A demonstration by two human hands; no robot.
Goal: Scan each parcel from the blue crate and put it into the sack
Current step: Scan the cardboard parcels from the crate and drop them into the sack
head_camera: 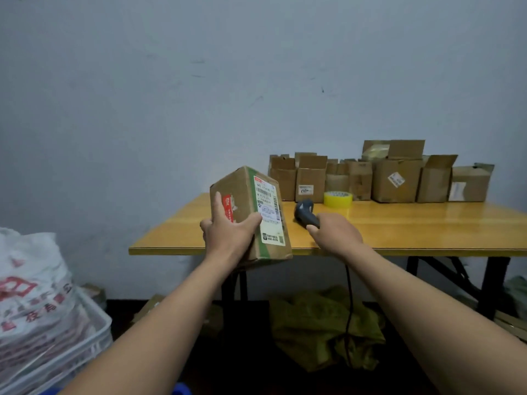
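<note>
My left hand [226, 232] grips a brown cardboard parcel [245, 195] in the air at the left end of the yellow table [413, 229]. The parcel is tilted, and its white shipping label [269, 212] with barcodes faces right, toward the scanner. My right hand [336, 233] holds the grip of a dark grey barcode scanner [304, 213] just over the tabletop; the scanner's head is a short way right of the label. Its black cable [349, 303] hangs down past the table edge. A blue crate edge [182, 390] shows at the bottom. The white printed sack [31, 286] stands at the left.
A row of several opened cardboard boxes [396, 178] lines the wall at the back of the table, with a yellow tape roll [338, 199] in front of them. A white crate [94, 329] sits beneath the sack. Olive cloth [319, 323] lies on the floor under the table.
</note>
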